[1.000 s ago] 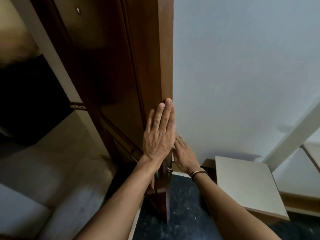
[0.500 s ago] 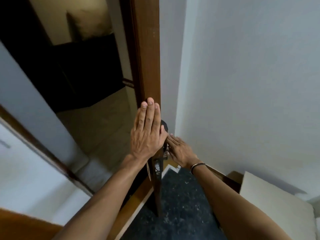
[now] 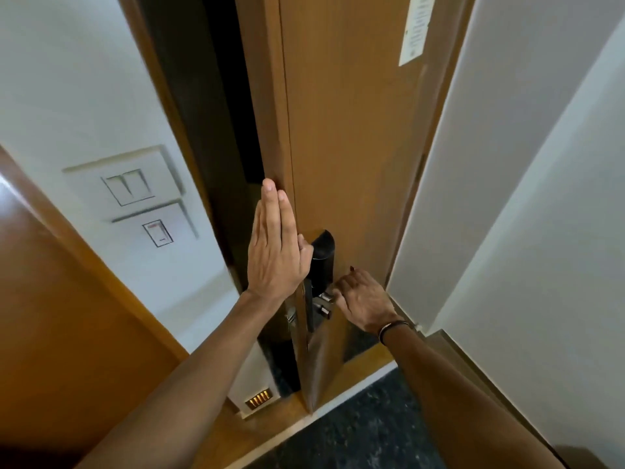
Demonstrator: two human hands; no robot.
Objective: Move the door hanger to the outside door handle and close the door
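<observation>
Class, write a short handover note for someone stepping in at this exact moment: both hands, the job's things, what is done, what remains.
Left hand: open, flat against the edge of the brown wooden door.
Right hand: at the metal door handle below the black lock plate; grip unclear.
Door hanger: not visible.
Done: cannot confirm the hanger move.
Left: door is ajar; check the hanger, then close the door.

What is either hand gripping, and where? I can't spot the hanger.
No hanger shows. The left hand lies flat on the door edge, gripping nothing. The right hand is at the lock's handle; its grip cannot be told.
</observation>
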